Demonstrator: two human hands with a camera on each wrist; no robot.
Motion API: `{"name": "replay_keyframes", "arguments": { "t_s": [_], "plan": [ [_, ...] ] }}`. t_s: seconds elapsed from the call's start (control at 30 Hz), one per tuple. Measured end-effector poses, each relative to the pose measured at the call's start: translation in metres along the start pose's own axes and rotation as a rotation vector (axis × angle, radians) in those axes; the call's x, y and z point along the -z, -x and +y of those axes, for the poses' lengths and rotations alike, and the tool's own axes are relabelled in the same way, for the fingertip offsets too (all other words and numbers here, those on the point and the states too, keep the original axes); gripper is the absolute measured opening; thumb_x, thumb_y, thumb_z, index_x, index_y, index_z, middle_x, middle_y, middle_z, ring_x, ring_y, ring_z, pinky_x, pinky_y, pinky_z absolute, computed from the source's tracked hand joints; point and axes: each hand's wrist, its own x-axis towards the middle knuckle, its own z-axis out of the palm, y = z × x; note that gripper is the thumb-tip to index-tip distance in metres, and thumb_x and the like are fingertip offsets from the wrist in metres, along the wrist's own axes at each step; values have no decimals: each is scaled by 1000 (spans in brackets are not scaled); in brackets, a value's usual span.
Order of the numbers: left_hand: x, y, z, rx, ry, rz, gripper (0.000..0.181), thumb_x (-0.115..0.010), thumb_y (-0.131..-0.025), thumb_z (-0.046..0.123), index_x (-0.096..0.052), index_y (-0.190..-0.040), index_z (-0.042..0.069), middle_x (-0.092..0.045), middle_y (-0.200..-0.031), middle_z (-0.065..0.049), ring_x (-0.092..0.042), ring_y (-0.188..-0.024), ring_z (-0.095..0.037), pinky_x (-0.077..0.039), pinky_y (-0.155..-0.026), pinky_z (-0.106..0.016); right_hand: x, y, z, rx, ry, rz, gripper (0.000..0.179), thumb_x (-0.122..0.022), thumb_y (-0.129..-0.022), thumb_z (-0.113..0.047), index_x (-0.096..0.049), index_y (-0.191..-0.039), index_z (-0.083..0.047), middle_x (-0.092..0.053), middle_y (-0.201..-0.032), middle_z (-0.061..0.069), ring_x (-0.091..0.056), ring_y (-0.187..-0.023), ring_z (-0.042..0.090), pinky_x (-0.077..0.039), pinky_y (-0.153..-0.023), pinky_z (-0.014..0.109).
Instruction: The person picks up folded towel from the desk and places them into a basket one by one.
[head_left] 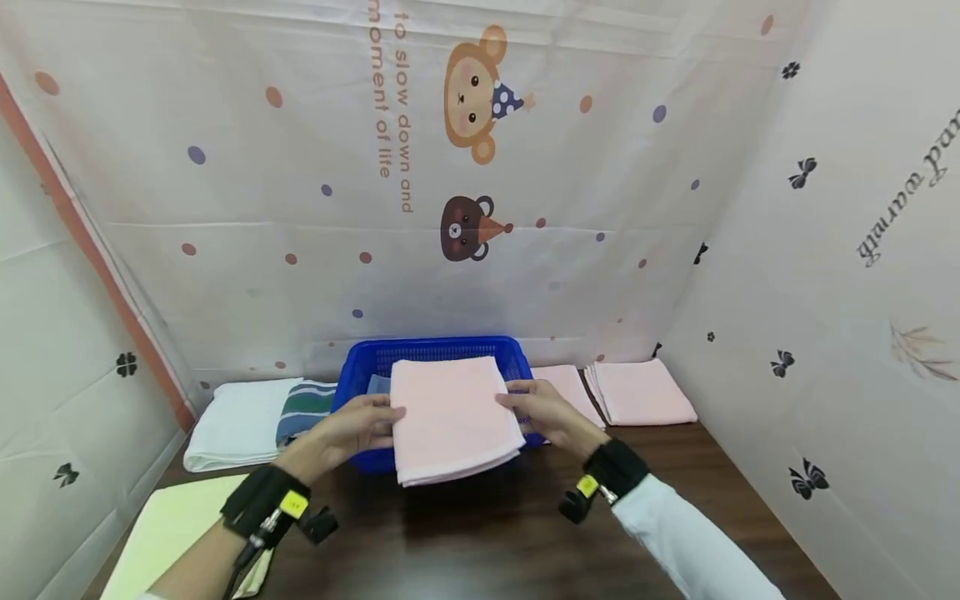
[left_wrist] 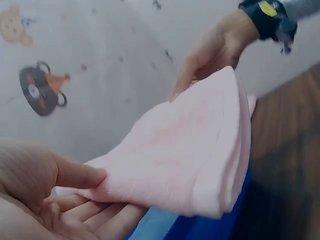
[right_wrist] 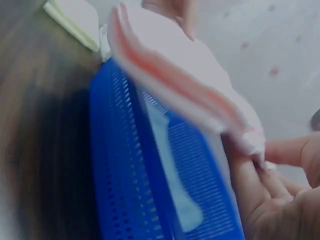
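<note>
A folded pink towel [head_left: 453,417] with white edges hangs over the front of the blue plastic basket [head_left: 431,343], held level between both hands. My left hand [head_left: 358,423] pinches its left side, thumb on top and fingers beneath, as the left wrist view shows of the towel [left_wrist: 170,150]. On the opposite side my right hand [head_left: 546,410] pinches the edge in the same way. The right wrist view shows the towel's layered folds above the basket [right_wrist: 115,150]. Inside the basket lies a light blue cloth [right_wrist: 172,170], partly hidden by the towel in the head view.
Left of the basket lie a folded white towel [head_left: 240,421] and a striped green and blue towel [head_left: 307,406]. A pale yellow towel [head_left: 180,525] is nearer on the left. Two folded pink towels, one at the far right [head_left: 645,392], lie right of the basket on the dark wooden table [head_left: 465,550].
</note>
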Motion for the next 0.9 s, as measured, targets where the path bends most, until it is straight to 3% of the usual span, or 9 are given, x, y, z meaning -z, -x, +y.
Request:
{"name": "replay_keyframes", "arguments": {
  "t_s": [0.13,0.23,0.37,0.47,0.53,0.6,0.67,0.8,0.9],
  "plan": [
    [4,-25,5,62,-15,57,36,-54,-105,8,-46,-135,-9,-65,-104,-7,-67,-96,-18,-59,-87,-34,-7,-31,-3,-35,68,59,57,-63,-101,-11,-41,-150,9,-65,-108,9,-63,-82,13,-58,-64,27],
    [2,-43,11,147,0,90,41,-53,-105,9,-44,-141,-7,-58,-125,-15,-62,-116,-30,-57,-99,-41,-6,-49,-7,-44,136,109,49,-60,-100,-4,-47,-143,12,-62,-99,9,-60,-73,13,-57,-62,26],
    [0,-66,16,244,26,148,44,-52,-106,8,-42,-146,-6,-47,-143,-23,-49,-136,-41,-49,-111,-49,-7,-64,-12,-75,202,170,8,-59,-95,7,-65,-98,10,-59,-81,6,-60,-66,14,-61,-64,31],
    [0,-82,15,286,7,186,38,-52,-105,6,-46,-141,-6,-52,-138,-24,-53,-134,-40,-49,-111,-49,-9,-71,-12,-68,234,206,31,-58,-91,12,-49,-66,-4,-48,-65,1,-54,-58,13,-58,-57,30],
    [0,-90,13,308,-25,189,37,-52,-105,6,-47,-140,-7,-55,-135,-25,-56,-130,-38,-51,-109,-48,-10,-75,-9,-28,330,241,41,-57,-87,13,-38,-58,-10,-37,-59,-2,-43,-52,11,-47,-49,23],
    [0,-95,10,342,-53,169,39,-53,-105,6,-47,-141,-7,-56,-137,-26,-59,-128,-37,-53,-107,-47,-11,-78,-3,15,487,279,43,-56,-82,11,-32,-56,-14,-30,-58,-2,-34,-51,12,-35,-46,22],
    [-1,-99,6,376,-82,127,42,-54,-105,7,-45,-143,-8,-55,-140,-27,-61,-125,-37,-54,-105,-45,-12,-81,2,43,672,335,39,-57,-78,8,-34,-54,-13,-36,-57,0,-37,-53,15,-33,-47,25],
    [-2,-102,1,412,-203,61,40,-58,-103,7,-52,-138,-11,-60,-135,-30,-69,-109,-34,-57,-100,-41,-18,-80,8,49,868,397,7,-61,-78,1,-63,-71,1,-70,-85,19,-65,-79,30,-57,-67,39],
    [-3,-101,1,404,-322,37,34,-59,-103,8,-59,-130,-12,-67,-122,-29,-72,-96,-30,-60,-96,-38,-25,-77,7,60,909,385,16,-60,-84,1,-70,-94,9,-73,-107,27,-69,-91,37,-59,-80,46]
  ]
}}
